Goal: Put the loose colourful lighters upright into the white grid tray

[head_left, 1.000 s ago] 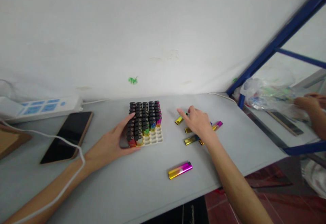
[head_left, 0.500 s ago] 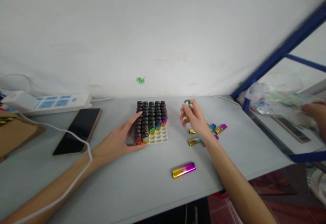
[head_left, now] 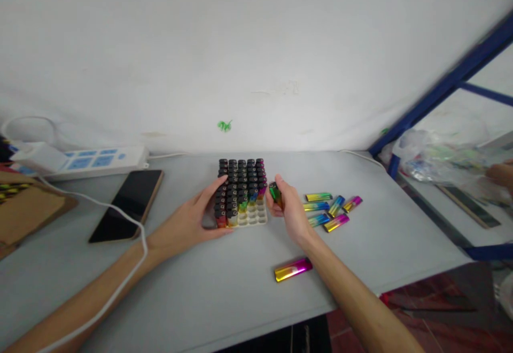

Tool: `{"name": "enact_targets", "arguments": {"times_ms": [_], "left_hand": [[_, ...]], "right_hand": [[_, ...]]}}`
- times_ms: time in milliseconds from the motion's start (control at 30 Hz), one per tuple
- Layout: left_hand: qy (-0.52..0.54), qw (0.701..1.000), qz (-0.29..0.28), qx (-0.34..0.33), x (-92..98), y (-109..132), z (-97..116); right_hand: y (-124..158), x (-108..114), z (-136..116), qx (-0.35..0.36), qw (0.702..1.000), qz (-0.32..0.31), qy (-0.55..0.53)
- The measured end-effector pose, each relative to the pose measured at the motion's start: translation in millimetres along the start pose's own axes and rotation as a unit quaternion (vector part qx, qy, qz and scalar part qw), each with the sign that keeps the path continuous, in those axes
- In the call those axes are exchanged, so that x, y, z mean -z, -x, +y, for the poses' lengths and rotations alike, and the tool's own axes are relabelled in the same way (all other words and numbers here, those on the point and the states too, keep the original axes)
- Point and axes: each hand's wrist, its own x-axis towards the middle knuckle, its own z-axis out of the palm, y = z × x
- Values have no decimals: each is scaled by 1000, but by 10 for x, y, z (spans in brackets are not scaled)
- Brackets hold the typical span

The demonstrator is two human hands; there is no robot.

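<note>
A white tray (head_left: 261, 216) stands on the table, with rows of upright black-topped lighters (head_left: 241, 182) in its slots. Bare slots show at its front right corner. My left hand (head_left: 196, 214) grips the tray's left side, thumb along the front edge and fingers against the lighters. Just right of the tray, my right hand (head_left: 292, 208) is closed round a green lighter (head_left: 276, 193), held tilted with its black top up. Several shiny multicoloured lighters (head_left: 318, 207) lie loose beyond my right wrist. One yellow and purple lighter (head_left: 293, 270) lies nearer the front edge.
A phone (head_left: 126, 206), a white power strip (head_left: 104, 161) and cardboard (head_left: 32, 208) are on the left. A white cable (head_left: 108, 211) crosses over my left forearm. At right stand a blue metal frame (head_left: 436, 93), plastic bags (head_left: 425, 155) and another person's hand (head_left: 500, 174).
My right hand has moved left with the green lighter, from above the loose lighters to beside the tray. My left hand stays on the tray. The view has shifted slightly.
</note>
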Motion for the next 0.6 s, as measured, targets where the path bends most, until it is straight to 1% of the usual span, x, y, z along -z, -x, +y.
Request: {"name": "enact_targets", "arguments": {"times_ms": [167, 267, 400, 500, 533, 600], "left_hand": [[-5, 1000, -7, 6, -1, 7, -13], [-9, 1000, 0, 8, -8, 8, -33], [-11, 1000, -3, 13, -6, 3, -39], [-10, 1000, -2, 10, 4, 3, -20], [-9, 1000, -2, 9, 7, 3, -13], [-7, 1000, -7, 11, 10, 3, -1]], "right_hand": [[-30, 20, -4, -50, 996, 67, 20], [-36, 56, -2, -63, 994, 86, 21], [-38, 70, 11, -68, 994, 86, 9], [-53, 71, 12, -70, 995, 69, -12], [-60, 76, 10, -63, 996, 60, -18], [-70, 101, 1, -28, 998, 43, -19]]}}
